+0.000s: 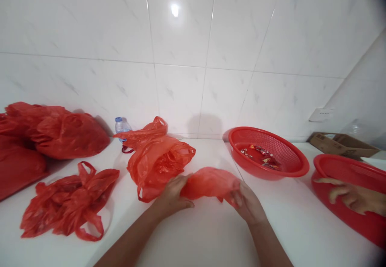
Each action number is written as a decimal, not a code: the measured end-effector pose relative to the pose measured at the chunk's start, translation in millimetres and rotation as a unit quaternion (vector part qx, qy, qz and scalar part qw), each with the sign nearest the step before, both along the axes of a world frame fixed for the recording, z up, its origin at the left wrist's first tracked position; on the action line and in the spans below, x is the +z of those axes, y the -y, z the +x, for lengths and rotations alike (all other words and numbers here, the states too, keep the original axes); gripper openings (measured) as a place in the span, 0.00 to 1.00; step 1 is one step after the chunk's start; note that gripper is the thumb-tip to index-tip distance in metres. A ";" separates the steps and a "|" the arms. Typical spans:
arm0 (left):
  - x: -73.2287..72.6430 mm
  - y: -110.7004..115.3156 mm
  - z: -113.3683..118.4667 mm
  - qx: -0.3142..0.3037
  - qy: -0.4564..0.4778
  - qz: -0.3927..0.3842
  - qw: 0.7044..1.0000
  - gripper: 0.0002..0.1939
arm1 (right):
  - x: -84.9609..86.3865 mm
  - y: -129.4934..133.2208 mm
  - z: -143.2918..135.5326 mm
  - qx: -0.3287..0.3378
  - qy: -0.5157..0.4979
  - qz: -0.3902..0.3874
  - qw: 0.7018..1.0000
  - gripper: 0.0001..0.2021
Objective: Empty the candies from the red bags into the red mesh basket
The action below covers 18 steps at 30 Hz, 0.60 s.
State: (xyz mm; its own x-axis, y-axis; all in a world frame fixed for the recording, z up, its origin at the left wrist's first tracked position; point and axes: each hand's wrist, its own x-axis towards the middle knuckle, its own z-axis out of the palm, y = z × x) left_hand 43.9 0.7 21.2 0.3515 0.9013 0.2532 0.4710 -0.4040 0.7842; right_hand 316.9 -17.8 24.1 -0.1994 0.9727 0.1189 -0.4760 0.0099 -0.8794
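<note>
White desk [211,239] beneath; over it, the left hand [171,196], fingers and thumb apart, touches a thin red bag [209,182] while the right hand [249,204] grips its other end. It looks feather-light, limp, slippery, best pinched by the edges. Bulkier bag [159,158] at ten o'clock; red basket [289,150], two o'clock.

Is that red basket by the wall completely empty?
No, small wrapped pieces lie in the bottom of the red basket.
</note>
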 end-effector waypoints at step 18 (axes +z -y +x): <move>10.7 18.9 35.6 -0.038 0.393 -0.275 0.876 0.20 | -14.8 -5.7 -40.1 -0.006 0.257 0.054 0.965 0.25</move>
State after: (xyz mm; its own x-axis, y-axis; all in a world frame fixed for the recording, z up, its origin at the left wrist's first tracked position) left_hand 79.5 -18.2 32.0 0.3279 0.9445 -0.0216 -0.3148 0.1308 0.9401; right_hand 276.8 -12.1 9.3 -0.2479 0.9628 0.1074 0.0232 0.1167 -0.9929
